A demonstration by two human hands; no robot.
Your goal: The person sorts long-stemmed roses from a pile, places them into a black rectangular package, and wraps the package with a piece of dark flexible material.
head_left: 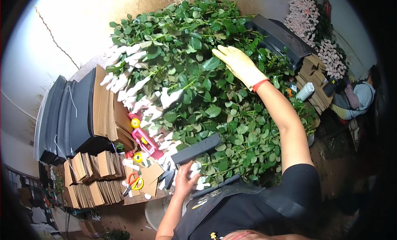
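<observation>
A big heap of leafy green rose stems [206, 91] covers the table, their heads in white sleeves [132, 91] pointing left. My right hand [239, 65], in a pale yellow glove with a red cuff, reaches over the far part of the heap. Its fingers are stretched out among the leaves, with no stem visibly gripped. My bare left hand [185, 180] is low at the near edge, thumb and fingers around a white-sleeved rosebud [195, 167]. Just beyond it stands a dark grey panel [196, 149]; a second dark panel [217, 186] lies nearer my body, with sleeved roses between them.
Left are stacked black boards [84, 112], brown cardboard sheets [109, 108] and bundled cardboard pieces [97, 165]. Scissors [134, 181] and a pink tape dispenser [147, 143] lie near the left hand. Far right, a black box [281, 37], more sleeved roses [304, 17] and another person [357, 99].
</observation>
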